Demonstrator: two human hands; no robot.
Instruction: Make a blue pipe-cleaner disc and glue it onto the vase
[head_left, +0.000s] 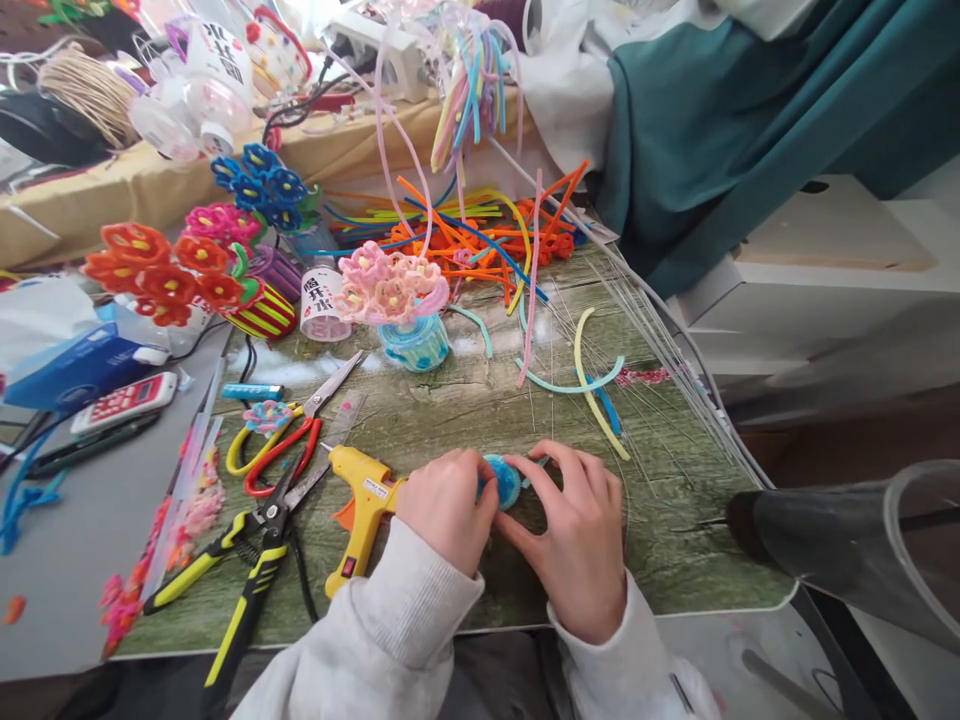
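Observation:
A small round blue coil of fuzzy pipe cleaner (pixel 507 481) is between my two hands, low over the green wood-look mat (pixel 420 410). My left hand (pixel 450 500) pinches its left side with thumb and forefinger, the other fingers curled in. On the other side, my right hand (pixel 581 525) grips the coil's right edge between thumb and forefinger, its remaining fingers bent. A short pale-blue strip shows beside the right forefinger. The yellow glue gun (pixel 364 500) lies just left of my left hand, its nozzle pointing up and left. My fingers hide part of the coil.
Red-and-yellow scissors (pixel 304 435) and black-and-yellow pliers (pixel 266 530) lie left. Behind stand a pink flower pot (pixel 412 340), a clear cup (pixel 324 305) and orange flowers (pixel 161 275). Loose pipe cleaners (pixel 585 370) and thin wires (pixel 652 310) spread right. A dark bin (pixel 840 540) stands beside the table.

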